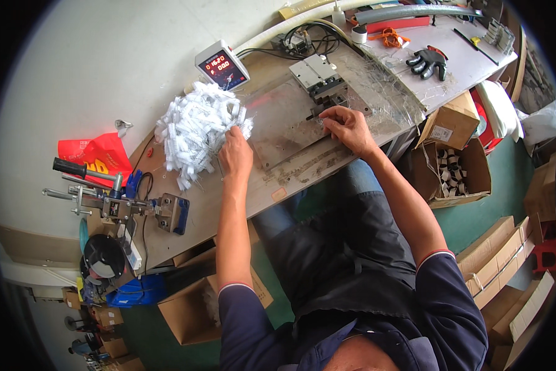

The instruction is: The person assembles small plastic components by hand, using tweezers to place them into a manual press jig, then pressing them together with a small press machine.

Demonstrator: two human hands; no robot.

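Note:
A big heap of small white bristly pieces, like little wire-stemmed brushes (197, 133), lies on the workbench (290, 167) left of centre. At the heap's right edge is my left hand (236, 153), its fingers drawn together; whatever they hold is hidden. My right hand (350, 130) is pinched at the front of a metal clamping device (318, 77) bolted to a flat plate. Its thumb and forefinger meet beside a short dark rod of that device. Anything between those fingertips is too small to make out.
Behind the heap stands a counter box with a red display (221, 65). A hand-lever press (114, 201) and red bag (95, 154) sit at the left. Black cables and a dark work glove (427, 63) lie on the right. Below, an open carton (454, 173) holds small curved pieces.

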